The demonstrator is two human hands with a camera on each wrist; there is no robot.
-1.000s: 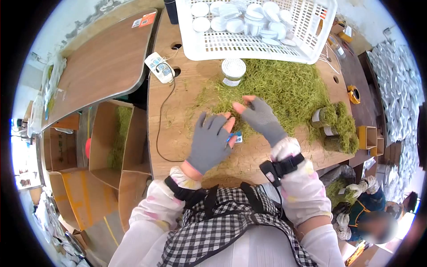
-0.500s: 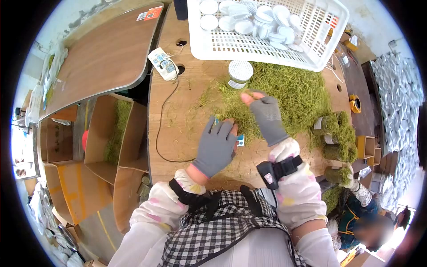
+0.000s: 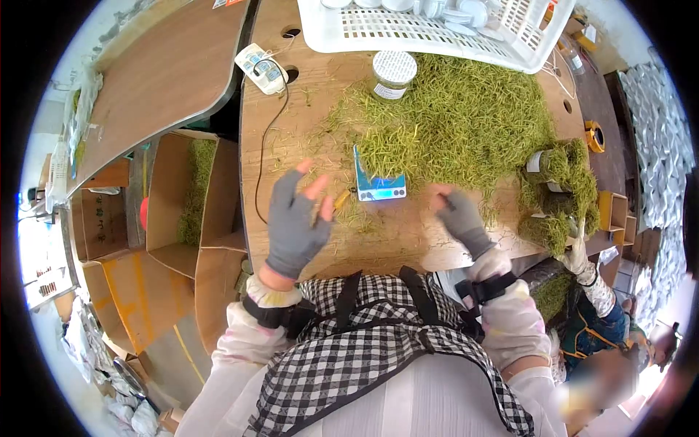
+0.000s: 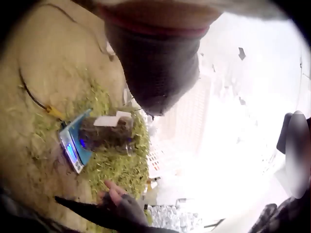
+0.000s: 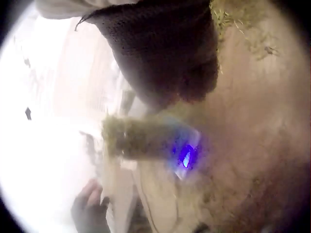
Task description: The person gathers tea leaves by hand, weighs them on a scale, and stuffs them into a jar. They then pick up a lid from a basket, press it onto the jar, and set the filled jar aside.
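Resting on the scale, which sits on the wooden surface, is a filled jar. Head view shows mainly the green plant matter at its top; left wrist view adds the see-through wall and a pale label. Right wrist view, blurred, shows green tufts at the jar's mouth. Left grip: fingers spread, holding nothing, near the scale's left side. Right grip: well apart on the right, empty; left wrist view shows its fingers loosely extended, a detail its own camera hides. Display: lit blue, digits illegible. Lidded jar, behind the scale, bears a white label, print too small to read. No brand legible.
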